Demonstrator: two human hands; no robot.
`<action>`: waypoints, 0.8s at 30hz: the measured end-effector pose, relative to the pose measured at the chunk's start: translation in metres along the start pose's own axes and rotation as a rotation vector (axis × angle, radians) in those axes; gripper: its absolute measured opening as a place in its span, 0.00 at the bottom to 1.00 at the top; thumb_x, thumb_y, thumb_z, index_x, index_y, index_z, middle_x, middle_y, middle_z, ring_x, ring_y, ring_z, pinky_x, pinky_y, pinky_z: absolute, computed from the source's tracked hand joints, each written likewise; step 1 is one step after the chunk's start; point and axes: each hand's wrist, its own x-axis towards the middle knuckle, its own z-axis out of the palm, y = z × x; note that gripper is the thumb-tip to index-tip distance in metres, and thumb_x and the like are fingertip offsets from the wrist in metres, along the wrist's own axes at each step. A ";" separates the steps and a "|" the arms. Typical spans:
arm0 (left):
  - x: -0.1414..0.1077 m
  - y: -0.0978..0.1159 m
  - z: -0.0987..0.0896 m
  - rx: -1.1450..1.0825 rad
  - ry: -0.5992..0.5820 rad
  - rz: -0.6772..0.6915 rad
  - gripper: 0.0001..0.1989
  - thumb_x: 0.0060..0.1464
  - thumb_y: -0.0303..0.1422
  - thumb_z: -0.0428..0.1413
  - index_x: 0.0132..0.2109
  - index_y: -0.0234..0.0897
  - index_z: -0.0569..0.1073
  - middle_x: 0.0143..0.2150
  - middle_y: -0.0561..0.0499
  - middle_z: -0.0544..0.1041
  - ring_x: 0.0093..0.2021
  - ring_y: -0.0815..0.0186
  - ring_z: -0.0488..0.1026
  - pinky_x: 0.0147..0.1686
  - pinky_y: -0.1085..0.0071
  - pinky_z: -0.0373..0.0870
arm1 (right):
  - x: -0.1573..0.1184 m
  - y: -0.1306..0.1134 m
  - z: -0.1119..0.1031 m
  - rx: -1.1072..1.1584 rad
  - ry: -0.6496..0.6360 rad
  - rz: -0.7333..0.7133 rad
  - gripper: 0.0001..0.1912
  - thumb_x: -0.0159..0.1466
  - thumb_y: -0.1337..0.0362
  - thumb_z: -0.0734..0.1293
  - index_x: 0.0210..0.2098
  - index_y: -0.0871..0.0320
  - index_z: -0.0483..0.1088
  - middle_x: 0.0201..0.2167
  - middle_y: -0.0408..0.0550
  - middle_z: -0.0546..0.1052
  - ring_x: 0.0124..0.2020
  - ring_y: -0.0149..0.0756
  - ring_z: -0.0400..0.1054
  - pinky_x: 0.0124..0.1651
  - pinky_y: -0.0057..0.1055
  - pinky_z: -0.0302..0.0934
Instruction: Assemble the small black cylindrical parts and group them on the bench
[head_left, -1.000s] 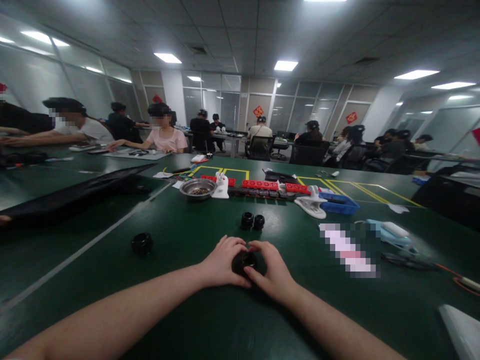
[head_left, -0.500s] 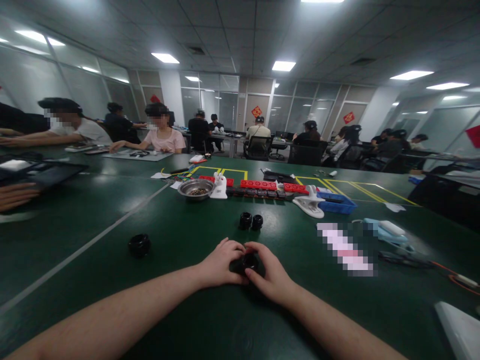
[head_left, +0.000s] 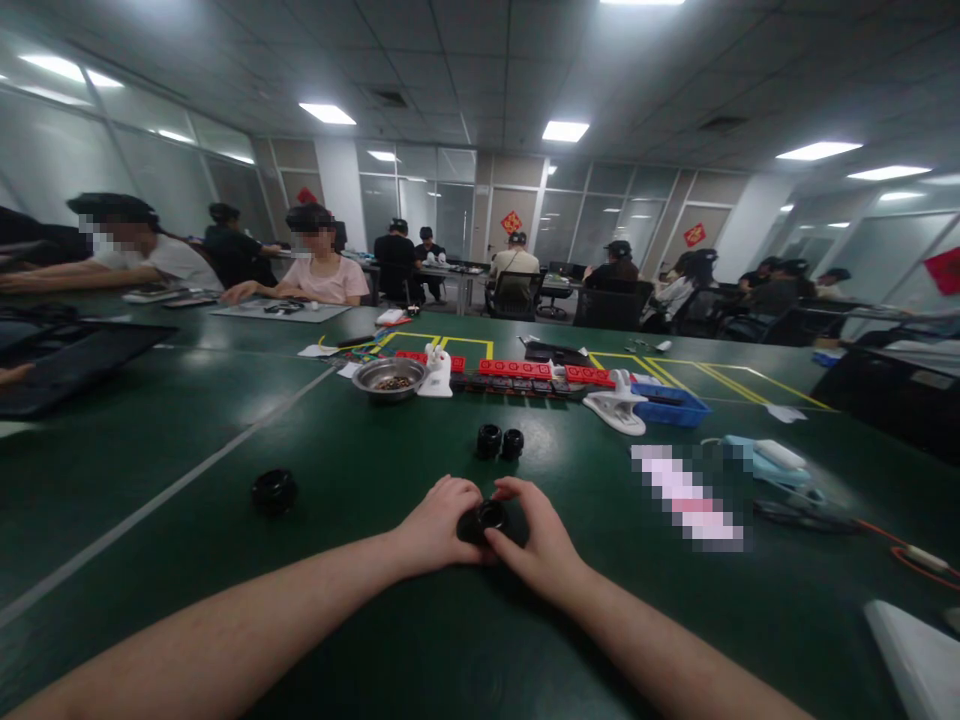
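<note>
A black round fitting (head_left: 492,515) with a hole in its top stands between my two hands, low over the green table (head_left: 420,640). My left hand (head_left: 441,522) wraps round its left side, the fingers curled and partly hiding it. On the other side, my right hand (head_left: 541,535) grips it with a bent forefinger behind and the thumb in front. Beyond my hands, two similar black fittings, a left one (head_left: 489,441) and a right one (head_left: 513,444), stand side by side. Another black fitting (head_left: 274,491) sits apart to the left.
Farther back are a metal bowl (head_left: 390,380) of small parts, red blocks (head_left: 514,369) in a row, white stands (head_left: 615,404) and a blue tray (head_left: 679,408). Cables (head_left: 802,515) and a white object (head_left: 915,655) lie right. A black panel (head_left: 82,360) is at left; co-workers sit around.
The fitting's top opening shows more clearly, and my right thumb and forefinger have shifted slightly on it. At the far left, a co-worker's hand has drawn back. The view has shifted a little.
</note>
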 end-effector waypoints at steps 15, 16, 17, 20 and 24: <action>0.001 0.002 -0.001 0.024 -0.005 0.007 0.21 0.37 0.43 0.61 0.37 0.36 0.67 0.40 0.48 0.68 0.42 0.58 0.64 0.46 0.61 0.60 | 0.002 -0.006 0.001 -0.120 -0.002 0.008 0.25 0.48 0.61 0.69 0.44 0.59 0.61 0.38 0.51 0.69 0.40 0.44 0.63 0.45 0.44 0.58; 0.001 0.002 -0.001 0.023 -0.006 0.013 0.21 0.38 0.43 0.61 0.37 0.36 0.67 0.40 0.48 0.69 0.42 0.58 0.65 0.47 0.60 0.59 | 0.002 -0.006 0.001 -0.121 -0.006 0.004 0.23 0.49 0.63 0.68 0.44 0.59 0.61 0.37 0.51 0.69 0.40 0.44 0.63 0.45 0.44 0.58; 0.001 0.003 -0.001 0.024 -0.008 0.018 0.21 0.38 0.42 0.60 0.38 0.36 0.67 0.40 0.48 0.69 0.43 0.58 0.65 0.48 0.59 0.57 | 0.002 -0.006 0.000 -0.108 -0.013 -0.015 0.22 0.51 0.65 0.66 0.45 0.58 0.60 0.38 0.51 0.69 0.41 0.44 0.63 0.46 0.44 0.57; 0.000 0.002 -0.001 0.029 -0.009 0.016 0.23 0.38 0.44 0.60 0.41 0.36 0.67 0.42 0.48 0.69 0.44 0.57 0.65 0.50 0.57 0.55 | 0.000 -0.003 -0.003 -0.036 -0.047 -0.125 0.26 0.51 0.70 0.62 0.50 0.58 0.56 0.46 0.53 0.66 0.49 0.44 0.58 0.52 0.44 0.53; 0.000 0.003 -0.003 0.042 -0.019 0.016 0.22 0.39 0.46 0.59 0.37 0.35 0.68 0.42 0.47 0.69 0.44 0.56 0.65 0.51 0.56 0.54 | -0.001 0.001 -0.003 -0.052 -0.004 -0.105 0.29 0.51 0.68 0.63 0.53 0.60 0.53 0.50 0.55 0.63 0.53 0.45 0.55 0.54 0.45 0.50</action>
